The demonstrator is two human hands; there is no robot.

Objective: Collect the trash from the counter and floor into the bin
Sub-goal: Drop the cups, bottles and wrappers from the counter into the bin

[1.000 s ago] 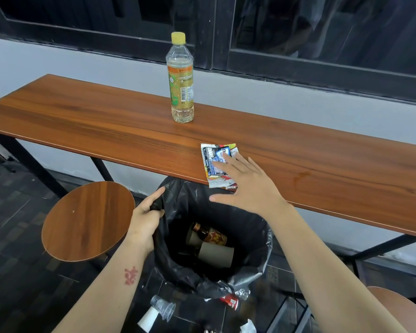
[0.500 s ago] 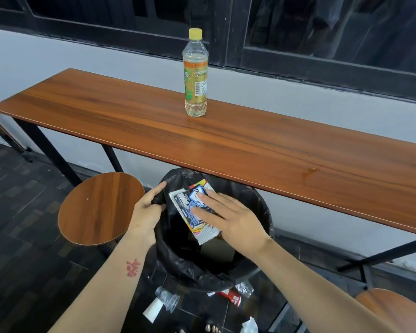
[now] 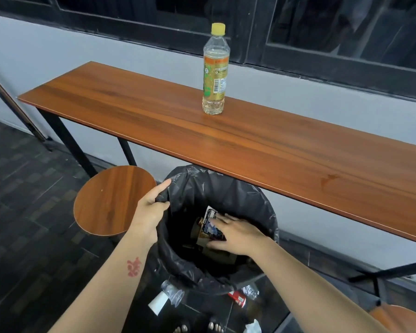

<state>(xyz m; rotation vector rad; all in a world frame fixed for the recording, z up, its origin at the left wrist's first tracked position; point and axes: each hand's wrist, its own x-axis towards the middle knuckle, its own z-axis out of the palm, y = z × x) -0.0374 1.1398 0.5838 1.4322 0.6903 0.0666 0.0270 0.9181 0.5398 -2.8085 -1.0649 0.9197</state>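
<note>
A bin lined with a black bag (image 3: 255,207) stands under the front edge of the wooden counter (image 3: 298,159). My left hand (image 3: 151,207) grips the bag's left rim. Down inside the bin, my right hand (image 3: 238,234) lies on a blue and white snack wrapper (image 3: 210,221), fingers spread over it. Under the wrapper lie a brown bottle and a cardboard tube. A clear bottle with a yellow cap (image 3: 215,70) stands upright on the counter. On the floor by the bin lie a clear plastic cup (image 3: 173,293), a white paper scrap (image 3: 157,305) and a red can (image 3: 237,298).
A round wooden stool (image 3: 111,200) stands left of the bin, touching distance from my left hand. A second stool (image 3: 399,318) shows at the lower right. Black counter legs (image 3: 65,138) rise at the left. Crumpled white paper (image 3: 253,326) lies by my bare toes.
My right hand has slid the wrapper off the counter edge and carried it down into the bin. The left hand has kept its grip on the bag rim.
</note>
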